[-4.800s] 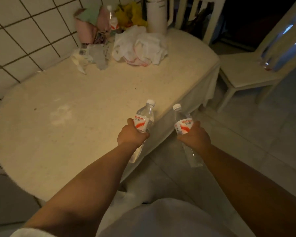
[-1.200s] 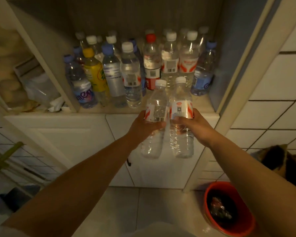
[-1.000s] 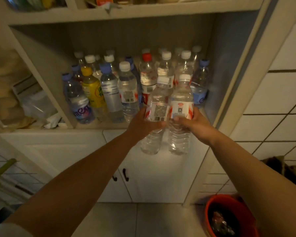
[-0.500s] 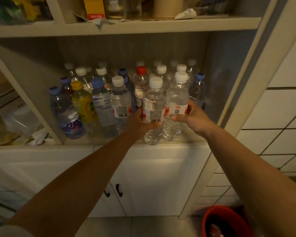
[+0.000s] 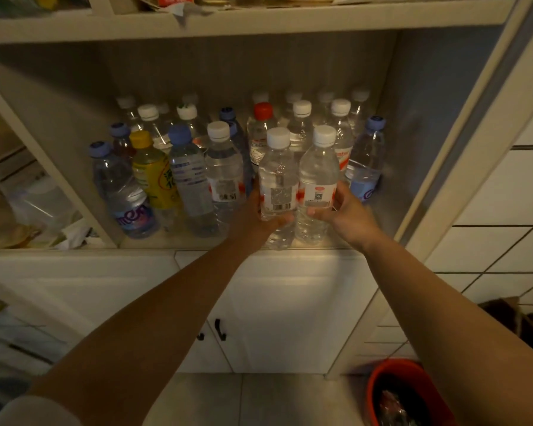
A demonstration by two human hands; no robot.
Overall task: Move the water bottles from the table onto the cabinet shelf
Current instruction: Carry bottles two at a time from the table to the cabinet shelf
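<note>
Two clear water bottles with white caps stand upright side by side at the front edge of the cabinet shelf [image 5: 379, 216]. My left hand [image 5: 253, 215] grips the left bottle [image 5: 277, 176] around its label. The right bottle [image 5: 318, 176] is held at its label by my right hand [image 5: 345, 213]. Their bases are at the shelf's front lip; whether they rest on it I cannot tell. Behind them the shelf holds several other bottles.
A yellow bottle [image 5: 153, 176], blue-capped bottles [image 5: 126, 192] and a red-capped bottle [image 5: 260, 130] crowd the shelf's left and back. An upper shelf [image 5: 259, 23] runs overhead. White cabinet doors [image 5: 290, 302] lie below; a red bucket [image 5: 379, 385] sits on the floor at right.
I turned from the table to the cabinet and raised both bottles from below the shelf up to its front edge, still gripped.
</note>
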